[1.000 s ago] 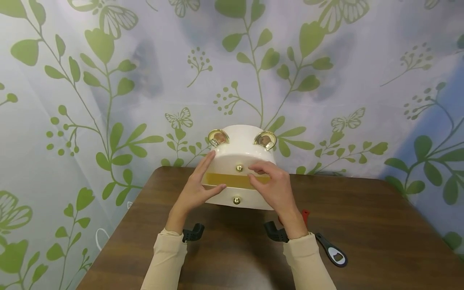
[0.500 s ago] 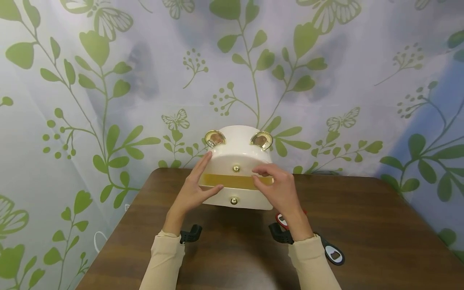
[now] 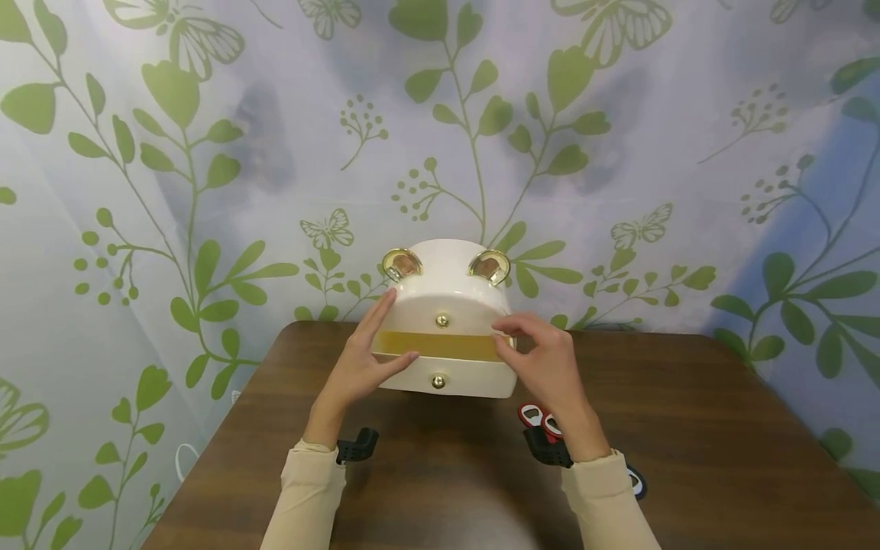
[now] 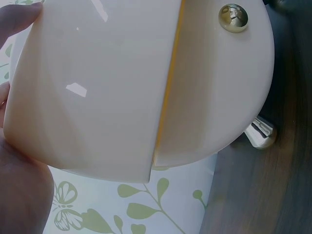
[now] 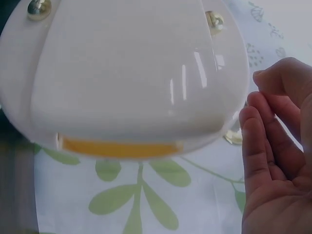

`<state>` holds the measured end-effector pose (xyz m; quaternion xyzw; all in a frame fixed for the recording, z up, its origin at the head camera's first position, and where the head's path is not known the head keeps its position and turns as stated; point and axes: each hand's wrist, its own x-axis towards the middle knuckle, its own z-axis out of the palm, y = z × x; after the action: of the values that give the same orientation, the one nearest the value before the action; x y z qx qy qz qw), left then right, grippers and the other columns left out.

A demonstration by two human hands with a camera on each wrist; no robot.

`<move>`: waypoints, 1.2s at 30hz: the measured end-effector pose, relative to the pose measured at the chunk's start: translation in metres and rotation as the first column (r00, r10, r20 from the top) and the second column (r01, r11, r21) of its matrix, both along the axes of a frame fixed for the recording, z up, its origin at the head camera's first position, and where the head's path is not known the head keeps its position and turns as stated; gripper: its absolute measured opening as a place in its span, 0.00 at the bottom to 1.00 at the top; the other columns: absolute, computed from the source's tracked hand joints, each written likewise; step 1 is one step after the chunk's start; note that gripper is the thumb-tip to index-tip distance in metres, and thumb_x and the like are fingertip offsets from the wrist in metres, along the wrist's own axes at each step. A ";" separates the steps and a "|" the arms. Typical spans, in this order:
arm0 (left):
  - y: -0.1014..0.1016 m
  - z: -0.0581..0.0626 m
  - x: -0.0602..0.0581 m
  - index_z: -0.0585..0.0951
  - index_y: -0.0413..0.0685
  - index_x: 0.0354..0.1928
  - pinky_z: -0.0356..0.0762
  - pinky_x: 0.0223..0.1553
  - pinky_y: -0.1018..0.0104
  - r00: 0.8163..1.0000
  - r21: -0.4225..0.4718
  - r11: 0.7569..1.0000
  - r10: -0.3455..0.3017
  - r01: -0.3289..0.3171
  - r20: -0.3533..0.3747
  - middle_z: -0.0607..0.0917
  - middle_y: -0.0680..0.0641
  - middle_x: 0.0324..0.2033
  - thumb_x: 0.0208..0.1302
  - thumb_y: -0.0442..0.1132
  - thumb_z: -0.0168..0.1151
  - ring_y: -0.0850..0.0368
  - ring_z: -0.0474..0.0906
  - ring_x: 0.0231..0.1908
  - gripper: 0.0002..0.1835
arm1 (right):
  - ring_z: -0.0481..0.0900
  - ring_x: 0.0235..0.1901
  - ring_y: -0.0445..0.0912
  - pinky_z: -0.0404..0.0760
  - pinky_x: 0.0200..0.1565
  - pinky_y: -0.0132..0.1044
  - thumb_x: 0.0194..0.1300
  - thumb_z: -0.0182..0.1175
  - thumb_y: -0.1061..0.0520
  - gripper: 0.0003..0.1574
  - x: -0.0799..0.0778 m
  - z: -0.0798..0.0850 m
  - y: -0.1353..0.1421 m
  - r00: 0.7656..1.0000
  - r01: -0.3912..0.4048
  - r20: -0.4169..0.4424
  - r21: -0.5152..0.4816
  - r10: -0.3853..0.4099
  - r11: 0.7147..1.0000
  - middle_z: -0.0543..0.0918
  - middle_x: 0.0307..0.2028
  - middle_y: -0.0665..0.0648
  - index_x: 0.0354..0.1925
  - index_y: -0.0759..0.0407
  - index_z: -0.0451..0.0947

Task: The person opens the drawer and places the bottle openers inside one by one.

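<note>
White box [image 3: 447, 294], lower drawer [image 3: 464, 376] out toward 6 o'clock, yellow inside. Left hand [image 3: 357, 367] spread wide, just touching at 9; right hand [image 3: 548, 363] loosely bent near 3, holding nothing.

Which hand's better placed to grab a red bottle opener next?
Probably the right hand: it looks empty, with red openers beside its wrist; the left hand touches the white cabinet.

Box [image 4: 112, 95] & L fingers [image 4: 17, 18] cut off, L-wrist cam.

Gap between left hand [image 3: 357, 367] and right hand [image 3: 548, 363]; pulled-out drawer [image 3: 474, 377] juts there
</note>
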<state>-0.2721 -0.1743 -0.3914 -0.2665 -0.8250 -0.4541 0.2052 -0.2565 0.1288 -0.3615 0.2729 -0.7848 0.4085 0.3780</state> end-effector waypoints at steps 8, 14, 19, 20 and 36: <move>0.001 -0.001 0.000 0.55 0.61 0.82 0.53 0.77 0.42 1.000 0.015 1.000 0.006 -0.006 0.017 0.56 0.55 0.81 0.57 0.39 0.80 0.52 0.50 0.80 0.56 | 0.83 0.35 0.46 0.75 0.44 0.20 0.55 0.75 0.68 0.12 0.006 0.001 0.016 1.000 0.013 0.010 0.009 -0.013 1.000 0.89 0.35 0.52 0.38 0.58 0.89; 0.007 0.012 0.013 0.55 0.48 0.82 0.51 0.77 0.39 0.999 0.027 1.000 0.011 -0.013 0.052 0.56 0.45 0.81 0.57 0.34 0.78 0.45 0.49 0.80 0.55 | 0.85 0.37 0.48 0.75 0.43 0.22 0.57 0.75 0.66 0.11 0.010 0.001 0.031 0.998 0.035 0.057 0.027 -0.036 0.999 0.89 0.36 0.50 0.39 0.55 0.89; 0.009 0.022 0.023 0.56 0.43 0.81 0.52 0.76 0.38 0.998 0.012 1.000 0.009 -0.010 0.055 0.56 0.43 0.81 0.59 0.33 0.77 0.43 0.50 0.80 0.53 | 0.85 0.39 0.44 0.75 0.42 0.21 0.58 0.75 0.65 0.12 0.014 0.000 0.041 0.992 0.073 0.102 0.043 -0.077 0.996 0.89 0.37 0.48 0.40 0.54 0.89; 0.008 0.020 0.020 0.56 0.44 0.82 0.52 0.76 0.38 0.999 0.012 1.000 0.010 -0.011 0.051 0.56 0.44 0.81 0.58 0.34 0.77 0.43 0.50 0.80 0.54 | 0.85 0.39 0.44 0.75 0.42 0.20 0.58 0.75 0.65 0.12 0.014 -0.001 0.043 0.991 0.078 0.108 0.044 -0.082 0.996 0.89 0.37 0.48 0.39 0.53 0.89; 0.000 0.000 0.002 0.55 0.65 0.82 0.54 0.76 0.40 1.000 0.002 1.000 0.001 -0.001 0.013 0.56 0.58 0.81 0.59 0.44 0.79 0.54 0.50 0.80 0.55 | 0.84 0.36 0.46 0.72 0.40 0.20 0.57 0.75 0.66 0.12 0.023 -0.006 0.072 0.979 0.163 0.114 0.079 -0.171 0.984 0.89 0.35 0.49 0.39 0.54 0.89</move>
<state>-0.2700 -0.1744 -0.3913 -0.2628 -0.8261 -0.4565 0.2001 -0.2331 0.2011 -0.3674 0.1940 -0.8399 0.3634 0.3533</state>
